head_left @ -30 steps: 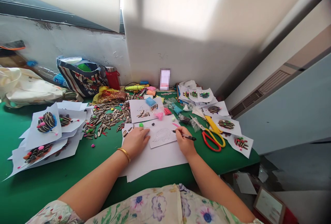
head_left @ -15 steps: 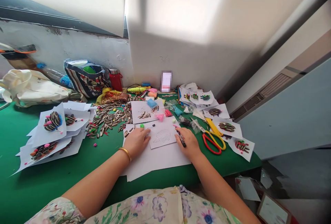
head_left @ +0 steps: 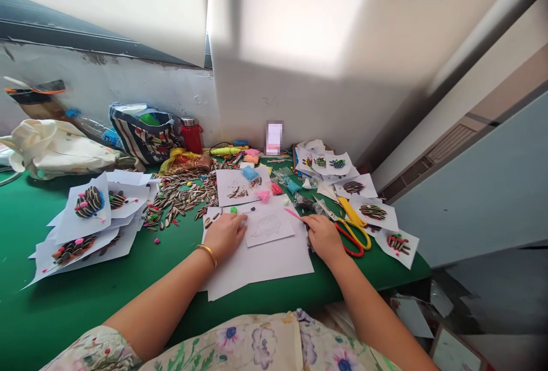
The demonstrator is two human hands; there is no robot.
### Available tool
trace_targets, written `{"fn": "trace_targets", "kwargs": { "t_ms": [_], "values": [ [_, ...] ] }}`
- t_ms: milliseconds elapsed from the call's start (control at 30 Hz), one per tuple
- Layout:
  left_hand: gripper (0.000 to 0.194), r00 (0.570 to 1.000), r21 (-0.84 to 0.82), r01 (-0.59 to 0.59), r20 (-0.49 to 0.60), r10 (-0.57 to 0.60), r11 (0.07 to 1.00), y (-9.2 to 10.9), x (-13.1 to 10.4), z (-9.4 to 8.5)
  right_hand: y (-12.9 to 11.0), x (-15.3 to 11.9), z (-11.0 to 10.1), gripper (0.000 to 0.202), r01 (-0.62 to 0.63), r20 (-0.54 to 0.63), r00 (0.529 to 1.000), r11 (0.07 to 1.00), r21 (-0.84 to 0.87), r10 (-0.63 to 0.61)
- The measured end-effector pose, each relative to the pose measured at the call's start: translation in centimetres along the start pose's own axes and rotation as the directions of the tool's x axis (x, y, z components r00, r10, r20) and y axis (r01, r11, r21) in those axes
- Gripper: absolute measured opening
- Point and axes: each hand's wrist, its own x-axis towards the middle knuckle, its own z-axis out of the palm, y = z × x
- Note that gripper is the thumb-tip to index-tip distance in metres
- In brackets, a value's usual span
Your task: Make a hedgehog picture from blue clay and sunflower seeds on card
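My left hand lies flat on the white sheets, its fingers stretched out at the left edge of a small card. On that card is a line drawing of a hedgehog. My right hand is right of the sheets with its fingers curled. A dark pen shows partly beneath these fingers; most of it is hidden. Just ahead of the right fingertips lies a pink modelling knife. Sunflower seeds and a green clay lump are near the left fingers.
Red-and-yellow scissors lie beside my right hand. A seed heap spreads at the back left. Finished seed-hedgehog cards are piled at left and right. Clay packets, a red bottle and a phone stand behind.
My right hand has moved right, off the drawn card, and the pen has shifted with it. More of the pink modelling knife shows. The left hand has stayed in place.
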Motion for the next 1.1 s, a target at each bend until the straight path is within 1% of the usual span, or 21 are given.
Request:
{"fn": "trace_targets", "kwargs": {
  "t_ms": [67, 200, 400, 633, 800, 1100],
  "values": [
    [0.032, 1.000, 0.010, -0.003, -0.011, 0.003, 1.000, 0.05, 0.00, 0.03, 0.36, 0.03, 0.32, 0.047, -0.012, -0.020, 1.000, 0.999, 0.031, 0.012],
    [0.030, 0.999, 0.016, 0.006, -0.032, -0.005, 1.000, 0.20, 0.01, 0.04, 0.58, 0.05, 0.82, 0.044, -0.073, -0.071, 0.994, 0.990, 0.119, 0.082],
    [0.026, 0.999, 0.022, 0.002, -0.039, -0.001, 1.000, 0.42, 0.05, -0.06, 0.60, 0.23, 0.81, 0.037, -0.137, -0.106, 0.981, 0.963, 0.232, 0.165],
    [0.025, 0.998, 0.014, -0.005, -0.064, 0.006, 1.000, 0.29, 0.07, 0.20, 0.47, 0.27, 0.63, 0.029, -0.155, -0.131, 0.970, 0.940, 0.305, 0.203],
    [0.026, 0.997, 0.022, -0.005, -0.076, 0.007, 1.000, 0.27, 0.03, 0.40, 0.54, 0.34, 0.64, 0.027, -0.153, -0.149, 0.967, 0.937, 0.314, 0.207],
    [0.028, 0.996, 0.008, -0.033, -0.081, 0.033, 0.999, 0.23, 0.00, 0.56, 0.45, 0.39, 0.66, 0.027, -0.105, -0.156, 0.975, 0.949, 0.298, 0.157]
  ]
}}
